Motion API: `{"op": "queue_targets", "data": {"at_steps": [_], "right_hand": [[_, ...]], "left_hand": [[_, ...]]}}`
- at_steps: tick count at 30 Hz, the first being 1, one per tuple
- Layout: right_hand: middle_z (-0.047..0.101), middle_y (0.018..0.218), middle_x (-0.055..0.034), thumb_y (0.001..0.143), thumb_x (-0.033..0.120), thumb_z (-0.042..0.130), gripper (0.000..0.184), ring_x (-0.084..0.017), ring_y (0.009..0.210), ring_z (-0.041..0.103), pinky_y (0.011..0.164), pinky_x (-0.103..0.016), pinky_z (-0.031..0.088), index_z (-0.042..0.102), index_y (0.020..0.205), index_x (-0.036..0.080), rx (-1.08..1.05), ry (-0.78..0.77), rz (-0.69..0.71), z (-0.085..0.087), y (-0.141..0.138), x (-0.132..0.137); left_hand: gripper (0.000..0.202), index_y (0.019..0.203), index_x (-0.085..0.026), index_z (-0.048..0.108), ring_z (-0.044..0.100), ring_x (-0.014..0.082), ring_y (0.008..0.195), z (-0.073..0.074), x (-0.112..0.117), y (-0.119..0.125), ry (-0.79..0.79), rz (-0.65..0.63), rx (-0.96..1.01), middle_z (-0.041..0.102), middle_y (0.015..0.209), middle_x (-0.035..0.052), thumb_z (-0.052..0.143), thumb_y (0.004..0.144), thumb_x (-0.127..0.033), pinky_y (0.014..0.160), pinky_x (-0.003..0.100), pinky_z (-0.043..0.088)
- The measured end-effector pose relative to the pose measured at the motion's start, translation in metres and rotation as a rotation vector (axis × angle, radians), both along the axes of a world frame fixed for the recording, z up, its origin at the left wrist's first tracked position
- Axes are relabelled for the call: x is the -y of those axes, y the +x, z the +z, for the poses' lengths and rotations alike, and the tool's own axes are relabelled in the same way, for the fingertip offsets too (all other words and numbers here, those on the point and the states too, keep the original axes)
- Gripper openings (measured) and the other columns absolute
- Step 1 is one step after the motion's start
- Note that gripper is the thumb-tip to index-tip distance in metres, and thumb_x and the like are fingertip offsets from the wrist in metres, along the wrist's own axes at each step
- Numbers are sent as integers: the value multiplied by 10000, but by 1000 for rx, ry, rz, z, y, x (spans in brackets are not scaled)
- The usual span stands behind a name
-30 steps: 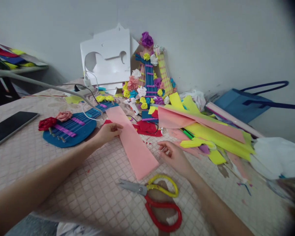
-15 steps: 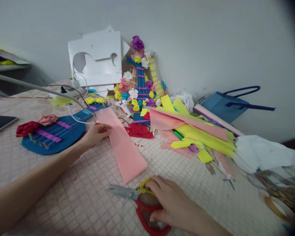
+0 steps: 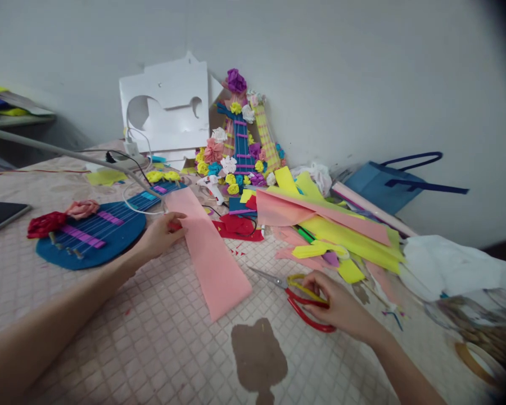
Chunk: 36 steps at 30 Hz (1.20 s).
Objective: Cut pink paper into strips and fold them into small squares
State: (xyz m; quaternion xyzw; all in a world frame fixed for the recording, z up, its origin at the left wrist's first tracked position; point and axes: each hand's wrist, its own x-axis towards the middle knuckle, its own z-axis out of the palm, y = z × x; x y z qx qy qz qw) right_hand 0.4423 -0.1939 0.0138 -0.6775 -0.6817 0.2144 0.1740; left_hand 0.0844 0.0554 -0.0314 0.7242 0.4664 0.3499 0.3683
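A long strip of pink crepe paper (image 3: 217, 261) lies slantwise on the table before me. My left hand (image 3: 162, 235) is at its left edge, thumb and fingers closed on the paper; a bit of red shows in the gap between them. In my right hand (image 3: 335, 301) are scissors (image 3: 307, 306) with yellow and red handles, the fingers through or around the loops. Their blades point left, a little to the right of the strip, and look nearly closed. A blue toy guitar (image 3: 96, 230) with paper roses lies just left of my left hand.
A pile of yellow and pink paper (image 3: 346, 236) lies at the right, near a white plastic bag (image 3: 459, 264) and a roll of tape (image 3: 476, 360). A glue gun (image 3: 212, 188) and flower-decked guitars (image 3: 242, 140) are at the back. A phone (image 3: 2, 216) lies far left.
My right hand has moved right and away from me with the scissors, uncovering a brown patch on the table. The left hand has shifted slightly left along the strip's edge.
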Motion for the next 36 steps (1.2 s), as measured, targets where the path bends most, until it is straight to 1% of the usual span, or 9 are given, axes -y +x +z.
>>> {"op": "queue_targets", "data": {"at_steps": [5, 7, 10, 13, 17, 21, 24, 28, 36], "right_hand": [[581, 881, -8, 759, 242, 628, 204, -180, 795, 551, 692, -296, 442, 537, 941, 227, 64, 13, 73, -6, 21, -20], [587, 959, -37, 825, 254, 561, 140, -198, 882, 555, 756, -325, 450, 548, 961, 223, 106, 127, 72, -5, 30, -31], [588, 931, -55, 803, 154, 514, 115, -226, 917, 551, 791, -361, 443, 561, 890, 214, 295, 319, 51, -9, 40, -49], [589, 952, -63, 756, 70, 487, 224, -235, 947, 548, 819, -367, 438, 558, 912, 214, 412, 383, 100, -20, 42, -64], [579, 932, -75, 789, 78, 462, 185, -245, 929, 540, 823, -384, 434, 540, 899, 206, 416, 406, 87, -30, 43, -80], [570, 905, -82, 813, 139, 487, 111, -248, 908, 536, 810, -391, 440, 533, 894, 200, 382, 420, 80, -28, 50, -91], [582, 928, -66, 805, 183, 538, 125, -230, 924, 543, 815, -364, 450, 542, 928, 207, 342, 395, 149, -21, 50, -91], [596, 938, -41, 783, 153, 548, 142, -214, 934, 541, 839, -355, 445, 558, 907, 220, 325, 354, 248, -19, 45, -90], [571, 951, -92, 811, 120, 464, 173, -262, 962, 497, 868, -419, 420, 555, 933, 202, 355, 441, 139, -29, 56, -104]], "left_hand": [[480, 1098, -145, 545, 551, 180, 689, 4, 6, -4, 334, 82, -225, 548, 824, 49, 616, 695, -397, 701, 338, 469], [442, 1099, -147, 529, 520, 168, 681, 6, 11, -2, 417, 75, -257, 530, 840, 51, 588, 728, -379, 721, 337, 459], [414, 1115, -153, 493, 497, 158, 635, 7, 18, 2, 389, 19, -266, 527, 803, 35, 543, 768, -373, 643, 307, 435], [388, 1090, -157, 495, 499, 153, 600, 7, 25, 7, 318, -27, -254, 524, 771, 21, 526, 773, -378, 572, 278, 398], [339, 1063, -178, 511, 505, 143, 605, 8, 29, 10, 324, -40, -265, 538, 765, 10, 521, 785, -373, 577, 267, 394], [301, 1040, -182, 523, 502, 137, 605, 9, 29, 10, 350, -37, -254, 540, 743, 5, 517, 801, -364, 587, 262, 395], [274, 1019, -181, 538, 498, 132, 600, 11, 30, 10, 369, -40, -231, 538, 735, 5, 515, 809, -356, 582, 256, 396], [259, 1005, -182, 560, 503, 126, 600, 12, 32, 13, 362, -43, -213, 549, 737, 5, 526, 809, -348, 578, 246, 397], [258, 1017, -167, 575, 502, 115, 589, 14, 38, 16, 377, -49, -176, 551, 727, 4, 520, 822, -329, 563, 232, 390]]}}
